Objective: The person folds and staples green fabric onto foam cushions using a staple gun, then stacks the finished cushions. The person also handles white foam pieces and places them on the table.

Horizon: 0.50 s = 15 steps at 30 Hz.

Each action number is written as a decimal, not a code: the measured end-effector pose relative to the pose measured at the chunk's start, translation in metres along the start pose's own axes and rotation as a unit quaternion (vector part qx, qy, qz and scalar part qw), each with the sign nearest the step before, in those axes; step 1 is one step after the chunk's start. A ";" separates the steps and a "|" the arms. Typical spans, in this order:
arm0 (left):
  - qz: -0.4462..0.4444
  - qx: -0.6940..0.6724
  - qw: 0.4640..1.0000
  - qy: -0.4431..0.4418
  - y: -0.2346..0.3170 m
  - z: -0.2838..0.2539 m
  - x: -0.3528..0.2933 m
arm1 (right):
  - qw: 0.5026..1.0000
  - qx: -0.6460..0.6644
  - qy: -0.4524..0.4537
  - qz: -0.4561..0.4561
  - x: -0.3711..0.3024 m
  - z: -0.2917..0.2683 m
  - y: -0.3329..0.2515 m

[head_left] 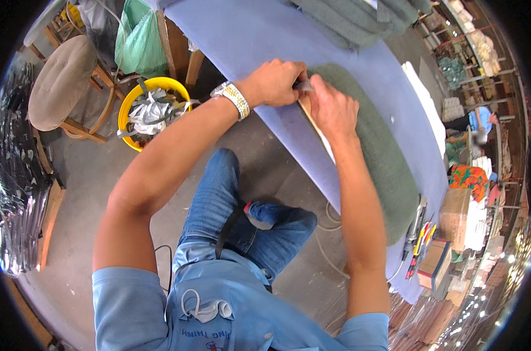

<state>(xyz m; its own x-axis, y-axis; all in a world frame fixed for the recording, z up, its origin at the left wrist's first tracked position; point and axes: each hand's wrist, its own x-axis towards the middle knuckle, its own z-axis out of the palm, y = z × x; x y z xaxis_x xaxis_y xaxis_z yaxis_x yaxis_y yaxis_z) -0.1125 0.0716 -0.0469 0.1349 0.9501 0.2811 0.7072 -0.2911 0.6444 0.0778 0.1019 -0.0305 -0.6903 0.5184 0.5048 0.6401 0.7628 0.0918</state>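
Note:
A long dark green upholstered panel [378, 152] with rounded ends lies on the blue-covered table [218, 35]. Its near side shows a pale wooden edge [318, 126]. At the panel's far left end my two hands meet over this edge. My left hand [279, 82], with a metal watch on the wrist, is closed in a pinch. My right hand [334, 108] is closed too, thumb and fingers on a small pale grey strip [305, 86] between the hands. What lies inside the left fingers is hidden.
A yellow bucket [124, 117] of fabric scraps stands on the floor at left, beside a round beige stool [63, 82] and a green bag [139, 44]. More green pieces [359, 20] lie at the table's far end. Several hand tools [419, 240] and a box [434, 264] sit at right.

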 end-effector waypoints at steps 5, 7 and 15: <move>0.005 -0.019 1.000 -0.008 0.000 -0.001 0.003 | 1.000 -0.004 -0.026 -0.009 0.001 -0.003 0.000; 0.016 0.003 1.000 -0.010 0.006 -0.002 0.006 | 0.999 -0.011 -0.052 -0.007 0.000 -0.007 0.004; 0.005 -0.013 1.000 -0.009 0.004 -0.007 0.004 | 0.997 0.019 -0.069 -0.026 0.017 -0.017 0.004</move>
<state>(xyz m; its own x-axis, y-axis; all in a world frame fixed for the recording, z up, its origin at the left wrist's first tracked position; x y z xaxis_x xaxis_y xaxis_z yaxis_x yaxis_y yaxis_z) -0.1137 0.0736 -0.0382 0.1545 0.9490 0.2749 0.6877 -0.3031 0.6597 0.0746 0.1073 -0.0073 -0.7632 0.5243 0.3777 0.5913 0.8023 0.0812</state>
